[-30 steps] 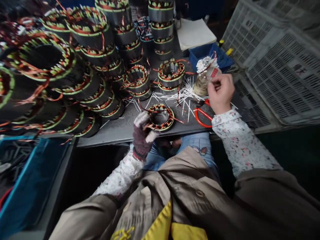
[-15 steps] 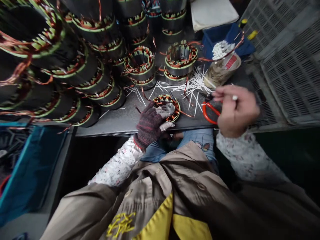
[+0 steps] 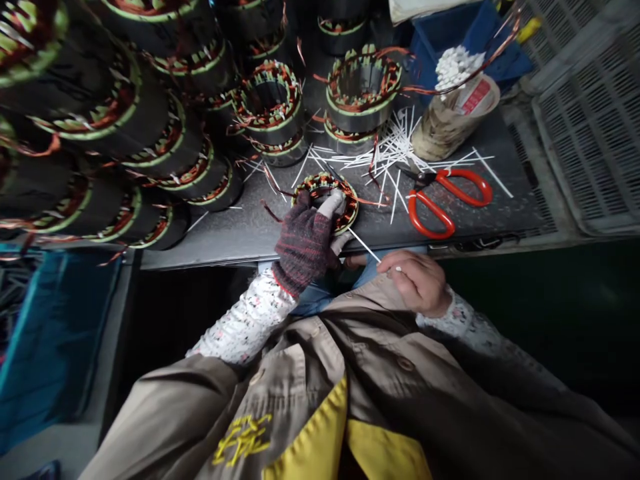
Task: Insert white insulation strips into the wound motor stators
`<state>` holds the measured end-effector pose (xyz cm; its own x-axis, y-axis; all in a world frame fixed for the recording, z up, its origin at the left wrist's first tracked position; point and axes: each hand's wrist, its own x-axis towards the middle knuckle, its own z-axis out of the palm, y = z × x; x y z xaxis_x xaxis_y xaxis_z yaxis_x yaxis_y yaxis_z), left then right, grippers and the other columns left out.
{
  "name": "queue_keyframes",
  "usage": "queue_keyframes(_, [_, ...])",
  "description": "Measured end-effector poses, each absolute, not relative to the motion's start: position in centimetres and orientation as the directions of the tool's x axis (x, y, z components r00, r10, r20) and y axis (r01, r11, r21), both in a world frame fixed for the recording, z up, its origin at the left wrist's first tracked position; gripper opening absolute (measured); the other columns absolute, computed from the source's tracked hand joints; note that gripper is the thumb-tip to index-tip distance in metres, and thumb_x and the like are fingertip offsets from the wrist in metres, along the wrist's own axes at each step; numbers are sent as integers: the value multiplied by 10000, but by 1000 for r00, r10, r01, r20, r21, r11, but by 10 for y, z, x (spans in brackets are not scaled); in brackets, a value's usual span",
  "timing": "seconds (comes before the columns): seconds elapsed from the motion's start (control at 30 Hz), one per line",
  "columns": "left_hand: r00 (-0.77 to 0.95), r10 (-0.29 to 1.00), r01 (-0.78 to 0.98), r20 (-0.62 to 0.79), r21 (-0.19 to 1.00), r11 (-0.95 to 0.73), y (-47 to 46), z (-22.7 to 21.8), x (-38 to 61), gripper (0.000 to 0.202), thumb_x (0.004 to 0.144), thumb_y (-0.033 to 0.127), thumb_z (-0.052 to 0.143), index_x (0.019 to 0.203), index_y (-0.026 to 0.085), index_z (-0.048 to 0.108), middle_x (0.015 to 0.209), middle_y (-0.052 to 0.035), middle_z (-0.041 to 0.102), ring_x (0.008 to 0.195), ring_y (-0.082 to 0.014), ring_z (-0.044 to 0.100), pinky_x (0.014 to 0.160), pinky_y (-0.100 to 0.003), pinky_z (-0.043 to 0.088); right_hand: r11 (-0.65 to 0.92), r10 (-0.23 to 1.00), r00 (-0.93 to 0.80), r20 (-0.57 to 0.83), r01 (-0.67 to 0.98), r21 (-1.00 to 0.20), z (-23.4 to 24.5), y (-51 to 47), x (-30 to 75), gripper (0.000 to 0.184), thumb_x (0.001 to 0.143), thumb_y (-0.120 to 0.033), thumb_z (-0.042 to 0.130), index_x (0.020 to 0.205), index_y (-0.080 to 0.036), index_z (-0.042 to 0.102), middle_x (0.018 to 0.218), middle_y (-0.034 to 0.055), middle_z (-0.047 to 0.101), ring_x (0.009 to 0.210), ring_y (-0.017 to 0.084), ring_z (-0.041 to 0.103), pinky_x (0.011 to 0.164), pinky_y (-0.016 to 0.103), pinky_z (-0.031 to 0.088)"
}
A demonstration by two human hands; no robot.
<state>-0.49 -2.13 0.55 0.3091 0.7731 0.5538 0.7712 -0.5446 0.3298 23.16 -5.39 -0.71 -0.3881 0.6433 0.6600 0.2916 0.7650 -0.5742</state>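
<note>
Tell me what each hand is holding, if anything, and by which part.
Right hand: a white stick, near its lower end. Left hand: over the wound ring; whether its grip is closed cannot be told.

Left glove (image 3: 307, 243): dark maroon, whitish fingers (image 3: 333, 202), red cuff edge (image 3: 284, 285)
Sleeves (image 3: 245, 319): white, small floral print
Small ring (image 3: 351, 217): yellow-green rim, copper-orange wire
Thin stick (image 3: 364, 246): white
Scissors (image 3: 442, 176): red handles
Jacket (image 3: 380, 360): tan, yellow trim (image 3: 385, 447)

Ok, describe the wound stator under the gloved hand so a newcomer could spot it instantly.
Find the dark workbench, with tall stacks of wound stators at the left. At its near edge, between those stacks and the red-handled scissors, lies one low wound stator. Unlike its stacked neighbours, it lies singly, with the gloved left hand over its rim.
</note>
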Motion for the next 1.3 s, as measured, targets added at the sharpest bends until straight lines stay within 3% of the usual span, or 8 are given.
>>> queue_keyframes(0.13, [283, 806, 767, 520, 381, -516, -22, 6, -4, 629, 943, 440, 664, 1479, 186, 451, 1367, -150, 666, 1323, -308, 610, 1141, -453, 485, 636, 770, -321, 551, 318, -703, -8, -37, 210, 229, 977, -262, 509, 832, -244, 686, 852, 43, 787, 758, 180, 742, 717, 317, 595])
queue_keyframes(0.27, [163, 855, 620, 493, 623, -478, -25, 5, 1, 627, 1011, 441, 550, 1562, 248, 322, 1459, -140, 598, 1277, -245, 649, 1089, -409, 541, 428, 902, -153, 403, 213, -878, -10, -15, 185, 299, 962, -464, 609, 805, -227, 703, 761, 20, 762, 610, 136, 678, 604, 270, 555])
queue_keyframes(0.37, [97, 869, 512, 485, 724, -462, -25, 4, 2, 419, 1042, 358, 498, 1453, 282, 481, 1380, -97, 660, 1221, -209, 681, 1056, -406, 570, 308, 942, -169, 289, 104, -946, -5, -10, 180, 328, 958, -504, 613, 896, -213, 750, 777, 15, 753, 544, 98, 641, 517, 224, 533])
queue_keyframes(0.5, [112, 823, 550, 558, 655, -519, -23, 4, 0, 153, 1005, 298, 570, 1069, 257, 702, 1104, -46, 771, 1136, -215, 711, 1095, -472, 547, 258, 937, -244, 250, 0, -966, 4, -15, 184, 333, 948, -512, 631, 1043, -213, 742, 962, 51, 776, 762, 129, 749, 692, 259, 640])
queue_keyframes(0.7, [112, 821, 618, 560, 608, -499, -23, 5, 0, 156, 1013, 317, 560, 1051, 264, 702, 1035, -34, 780, 1086, -204, 725, 1063, -469, 569, 276, 945, -206, 253, 93, -957, 7, -18, 183, 303, 951, -501, 637, 886, -213, 702, 748, 2, 748, 627, 111, 712, 606, 228, 606])
queue_keyframes(0.9, [126, 830, 601, 544, 624, -500, -24, 7, -1, 156, 1019, 329, 560, 1056, 258, 694, 1071, -33, 781, 1089, -201, 718, 1024, -456, 587, 275, 935, -217, 279, -48, -960, 11, -17, 185, 281, 966, -476, 619, 951, -218, 730, 1016, 50, 756, 826, 142, 760, 725, 271, 651])
queue_keyframes(1.07, [136, 823, 627, 551, 595, -503, -24, 8, 0, 157, 1024, 323, 548, 1058, 269, 691, 1052, -29, 777, 1076, -196, 723, 1037, -453, 574, 375, 911, -244, 334, 148, -915, 16, -18, 187, 252, 973, -418, 608, 879, -219, 729, 857, 25, 721, 637, 110, 675, 590, 249, 591])
queue_keyframes(1.3, [152, 760, 557, 632, 580, -594, -23, 9, -2, 121, 997, 284, 606, 1056, 233, 699, 1039, -43, 788, 1026, -191, 735, 1017, -430, 576, 504, 859, -335, 388, 417, -756, 21, -6, 182, 193, 938, -244, 573, 791, -221, 696, 801, 36, 707, 769, 176, 667, 725, 313, 536])
